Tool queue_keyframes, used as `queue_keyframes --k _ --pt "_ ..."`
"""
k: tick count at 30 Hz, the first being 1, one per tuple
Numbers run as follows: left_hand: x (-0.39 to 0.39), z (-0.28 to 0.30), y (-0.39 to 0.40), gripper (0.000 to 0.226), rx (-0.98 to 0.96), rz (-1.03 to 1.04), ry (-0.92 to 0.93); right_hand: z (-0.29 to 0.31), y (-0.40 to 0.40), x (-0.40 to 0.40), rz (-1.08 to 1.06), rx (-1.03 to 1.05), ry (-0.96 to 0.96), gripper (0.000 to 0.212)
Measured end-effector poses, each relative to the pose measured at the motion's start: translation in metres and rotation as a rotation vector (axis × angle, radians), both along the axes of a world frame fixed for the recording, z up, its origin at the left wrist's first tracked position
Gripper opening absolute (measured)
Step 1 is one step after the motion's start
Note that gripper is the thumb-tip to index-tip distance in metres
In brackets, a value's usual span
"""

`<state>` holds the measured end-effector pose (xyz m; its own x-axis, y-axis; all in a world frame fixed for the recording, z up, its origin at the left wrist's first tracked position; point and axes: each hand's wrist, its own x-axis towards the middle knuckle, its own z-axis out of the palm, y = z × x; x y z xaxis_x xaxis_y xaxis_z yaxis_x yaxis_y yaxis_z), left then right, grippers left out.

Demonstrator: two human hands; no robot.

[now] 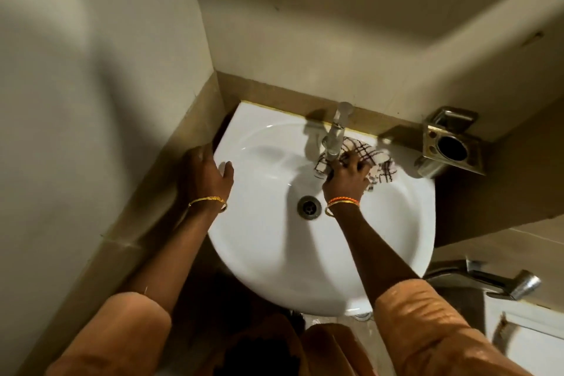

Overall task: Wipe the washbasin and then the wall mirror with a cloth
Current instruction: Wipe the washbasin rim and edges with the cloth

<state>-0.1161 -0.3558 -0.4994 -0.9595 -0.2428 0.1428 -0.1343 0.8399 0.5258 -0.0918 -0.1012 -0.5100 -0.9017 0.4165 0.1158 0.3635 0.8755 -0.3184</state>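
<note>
Head view, risks: the right hand (346,175) works the cloth (370,159) hard against the base of the tap (335,137); a wider sweep could snag the fabric on the spout or knock the knuckles on it; loose folds trail toward the right rim and might drag unwiped, so patches could be missed (a judgement, not a thing seen); the metal holder (451,146) on the wall stands near the cloth's right edge and could be bumped.
Head view, hands: the right hand presses down on the bunched cloth with fingers curled over it; the left hand (204,174) lies with fingers fairly straight on the basin's left rim, holding nothing, apparently bracing.
Head view, washbasin: the washbasin (259,253) is white, glossy and rounded, set into a corner; the drain (309,207) sits just left of the right wrist.
Head view, cloth: white with dark checked lines, crumpled, inside the bowl's back right, touching the tap's foot.
Head view, mirror: not in view.
</note>
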Motion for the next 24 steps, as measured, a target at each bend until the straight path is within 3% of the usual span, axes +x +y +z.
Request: queue_keyframes --k 2,7,11,14,17,20,24 --pt "-0.012 -0.002 -0.008 0.050 0.011 0.071 -0.117 0.001 -0.037 -0.004 -0.141 -0.028 -0.043 0.039" --pt "-0.037 0.004 -0.025 0.025 0.057 0.000 -0.228 0.005 -0.088 -0.032 -0.449 -0.121 0.011 0.028" --pt "-0.059 0.010 -0.032 0.022 0.089 -0.013 -0.378 -0.002 -0.111 -0.034 -0.422 -0.067 -0.104 0.049" --pt "-0.072 0.017 -0.031 0.027 0.049 -0.061 -0.465 -0.002 -0.138 -0.045 -0.268 -0.027 -0.149 0.067" --pt "-0.080 0.021 -0.030 0.035 0.021 -0.077 -0.550 0.005 -0.146 -0.072 -0.022 0.019 -0.088 0.062" --pt "-0.079 0.018 -0.037 0.036 0.033 -0.119 -0.578 0.012 -0.127 -0.102 -0.140 -0.073 -0.095 0.054" --pt "-0.072 0.008 -0.051 0.035 0.227 -0.173 -0.602 0.004 -0.111 -0.104 -0.217 -0.089 -0.039 0.049"
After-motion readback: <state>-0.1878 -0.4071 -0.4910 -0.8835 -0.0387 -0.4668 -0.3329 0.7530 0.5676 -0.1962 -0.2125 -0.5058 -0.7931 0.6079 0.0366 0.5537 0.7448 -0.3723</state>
